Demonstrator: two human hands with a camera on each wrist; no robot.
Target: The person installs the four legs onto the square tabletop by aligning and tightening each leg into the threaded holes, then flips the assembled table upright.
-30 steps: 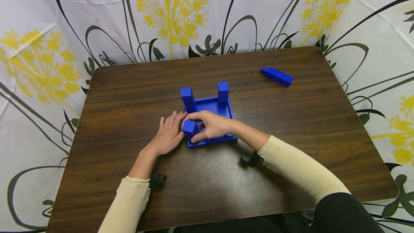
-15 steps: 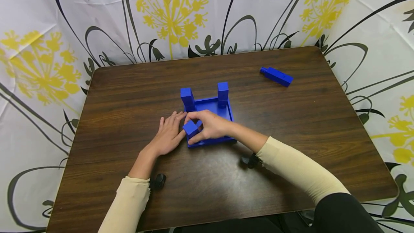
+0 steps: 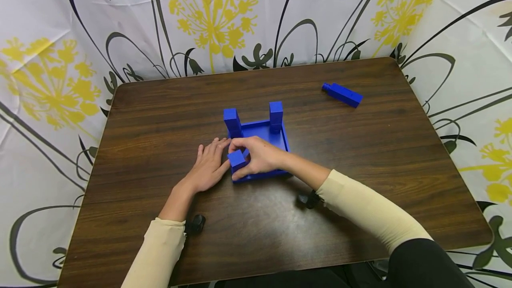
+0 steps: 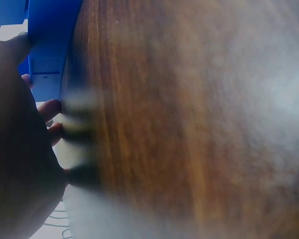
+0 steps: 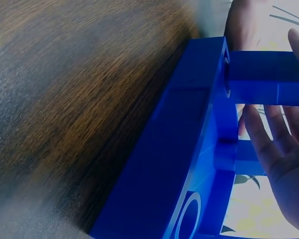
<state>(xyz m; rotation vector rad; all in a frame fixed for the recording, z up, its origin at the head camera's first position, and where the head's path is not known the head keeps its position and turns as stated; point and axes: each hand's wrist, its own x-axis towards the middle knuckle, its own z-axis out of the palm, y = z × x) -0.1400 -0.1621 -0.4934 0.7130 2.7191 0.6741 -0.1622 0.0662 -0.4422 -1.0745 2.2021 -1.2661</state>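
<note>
A square blue frame with a raised rim (image 3: 262, 174), like an upturned toy tabletop, lies on the table. My right hand (image 3: 266, 154) grips a square blue leg (image 3: 237, 159) between thumb and fingers at the near left corner. In the right wrist view this leg (image 5: 269, 77) stands in that corner, and a round socket (image 5: 189, 216) shows in the near right corner. My left hand (image 3: 208, 168) lies with fingers extended along the frame's left side, its fingertips touching or very close to it. Two more blue legs, far left (image 3: 232, 121) and far right (image 3: 276, 114), stand upright.
A loose blue leg (image 3: 343, 94) with a threaded end lies on its side at the back right of the brown wooden table (image 3: 360, 168). Patterned cloth (image 3: 248, 17) hangs behind the table and along its sides.
The leg in my right hand has turned about its length and shifted slightly, and my fingers moved with it. My left hand, the frame and the loose leg have stayed in place.
</note>
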